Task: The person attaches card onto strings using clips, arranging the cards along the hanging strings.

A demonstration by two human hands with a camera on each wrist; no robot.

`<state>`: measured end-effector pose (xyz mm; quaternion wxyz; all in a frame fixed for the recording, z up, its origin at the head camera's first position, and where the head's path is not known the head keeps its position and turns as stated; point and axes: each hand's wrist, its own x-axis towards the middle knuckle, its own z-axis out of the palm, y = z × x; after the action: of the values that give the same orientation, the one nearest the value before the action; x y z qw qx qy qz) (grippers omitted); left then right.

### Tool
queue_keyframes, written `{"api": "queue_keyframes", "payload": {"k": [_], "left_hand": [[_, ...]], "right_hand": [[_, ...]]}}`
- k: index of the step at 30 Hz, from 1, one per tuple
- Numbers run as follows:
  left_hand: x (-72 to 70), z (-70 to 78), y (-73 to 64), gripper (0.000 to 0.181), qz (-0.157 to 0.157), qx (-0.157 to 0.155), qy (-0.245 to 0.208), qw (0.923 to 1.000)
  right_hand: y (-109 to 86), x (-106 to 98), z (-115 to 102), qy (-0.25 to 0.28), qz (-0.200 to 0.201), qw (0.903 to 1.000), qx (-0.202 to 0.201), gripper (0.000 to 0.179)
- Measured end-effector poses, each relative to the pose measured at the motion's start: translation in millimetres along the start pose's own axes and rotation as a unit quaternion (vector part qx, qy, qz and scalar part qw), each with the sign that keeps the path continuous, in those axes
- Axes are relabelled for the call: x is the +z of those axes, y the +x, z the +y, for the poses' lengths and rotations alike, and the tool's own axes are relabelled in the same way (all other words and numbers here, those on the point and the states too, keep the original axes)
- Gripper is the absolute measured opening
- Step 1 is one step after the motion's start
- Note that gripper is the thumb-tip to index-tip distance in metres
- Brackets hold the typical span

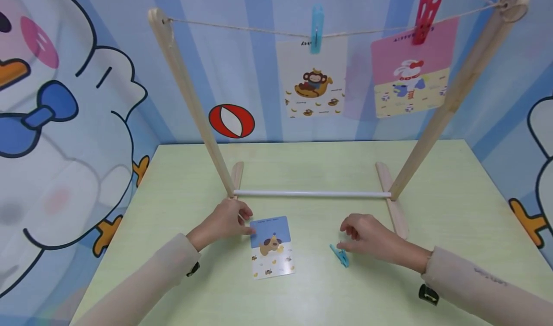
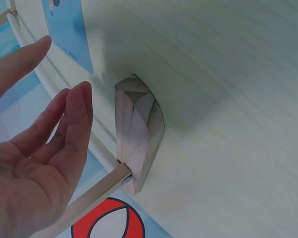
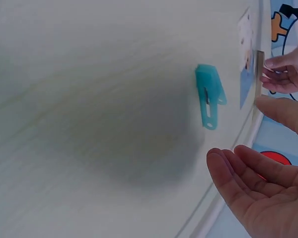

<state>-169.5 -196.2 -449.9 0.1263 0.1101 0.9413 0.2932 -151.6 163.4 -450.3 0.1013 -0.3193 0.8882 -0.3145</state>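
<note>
A card with a dog picture (image 1: 271,256), blue at the top and white below, lies flat on the table. My left hand (image 1: 226,220) hovers at its upper left edge, thumb and fingers apart with nothing between them. In the left wrist view the card's blue part (image 2: 72,32) shows beyond the fingertips. To the right, a turquoise clothespin (image 1: 340,255) lies on the table. Close above it is my right hand (image 1: 367,235), its fingers loosely bent and holding nothing. The right wrist view shows the clothespin (image 3: 209,94) apart from the spread thumb and fingers.
A wooden frame with two posts (image 1: 194,102) and a white crossbar (image 1: 311,194) stands behind the hands. On its string (image 1: 242,27) hang a monkey card (image 1: 313,95) under a blue clothespin (image 1: 317,28) and a pink-yellow card (image 1: 410,76) under a red clothespin (image 1: 425,16).
</note>
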Motion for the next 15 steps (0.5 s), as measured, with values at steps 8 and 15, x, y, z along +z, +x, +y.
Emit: {"api": "queue_keyframes", "payload": {"k": [8,15], "left_hand": [[8.8,-1.1,2.4,0.043,-0.005,0.003,0.023,0.9997],[18.6,-3.1,2.8,0.052,-0.004,-0.002,0.067,0.9978]], "right_hand": [[1.5,17,6,-0.032,-0.016,0.9994,0.002,0.033],[5.1,24,2,-0.049,-0.025,0.9985,0.002,0.031]]}}
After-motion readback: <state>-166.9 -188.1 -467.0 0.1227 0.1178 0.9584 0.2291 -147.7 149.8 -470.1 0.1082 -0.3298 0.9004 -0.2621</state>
